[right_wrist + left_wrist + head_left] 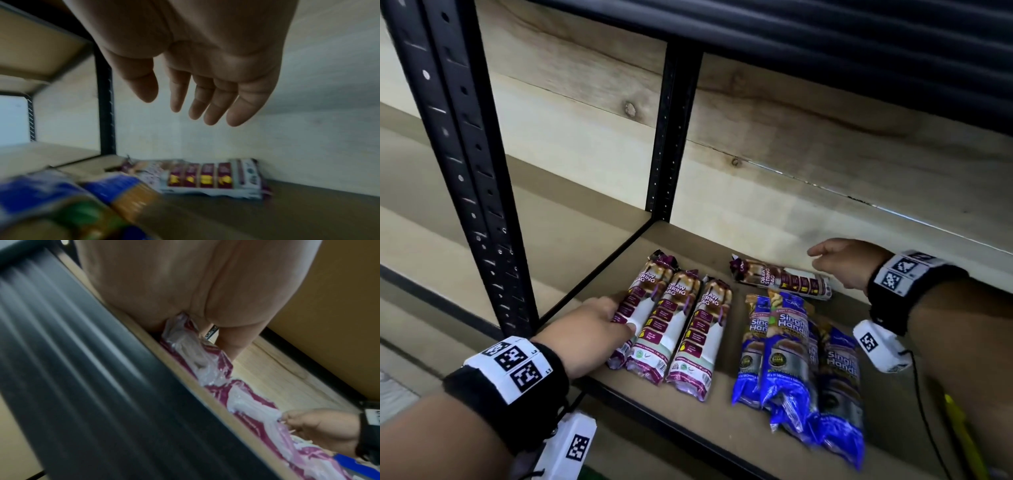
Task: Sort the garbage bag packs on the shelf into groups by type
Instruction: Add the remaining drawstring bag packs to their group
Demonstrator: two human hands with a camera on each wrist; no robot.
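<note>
In the head view, three maroon packs (674, 329) lie side by side on the shelf (722, 431), toward the left. The left hand (592, 329) rests on the leftmost one, with the thumb on its white face; the other fingers are hidden behind the pack, so I cannot tell how much they curl. A fourth maroon pack (780, 279) lies crosswise near the back wall. The right hand (842, 262) hovers just above its right end, fingers relaxed and spread, holding nothing. Three blue packs (801, 363) lie together at the right front, overlapping each other.

In the left wrist view, the left hand (185, 288) fills the top, its palm close on a maroon pack (193, 350). The picture is blurred.

In the right wrist view, the right hand (205, 65) is open, fingers straight and slightly apart, above the crosswise maroon pack (205, 178) and not touching it. Blurred blue packs (51, 194) are at the lower left.
</note>
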